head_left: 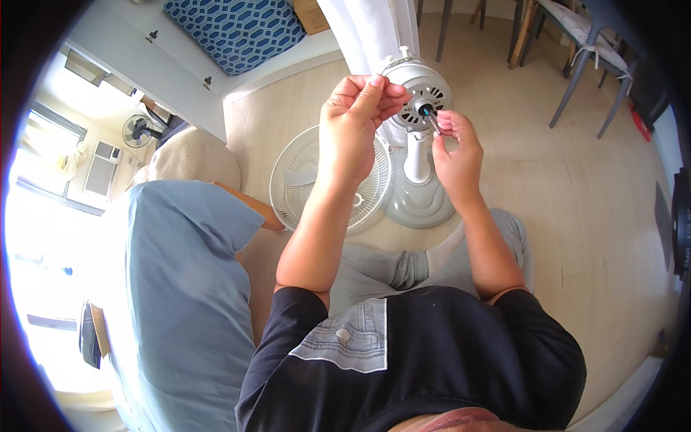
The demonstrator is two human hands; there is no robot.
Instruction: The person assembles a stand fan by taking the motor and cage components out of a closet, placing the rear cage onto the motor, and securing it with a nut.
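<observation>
A white electric fan with its blades off stands on the floor ahead, its round base (419,205) toward me. The motor housing (436,85) has dark vent slots around a dark hub. From that hub a thin metal rod (434,122) points toward me; I cannot tell whether it is the motor shaft or a separate tool. The fingertips of my right hand (458,151) close on the rod's near end. To the left of the housing, my left hand (353,126) is raised with thumb and fingers pinched; what they hold, if anything, is too small to make out.
Left of the base lies a round white fan grille (291,169), partly behind my left forearm. A bed with a blue-grey sheet (187,288) is close on my left. White curtain (367,36) hangs behind the fan; chairs (576,29) stand at the far right.
</observation>
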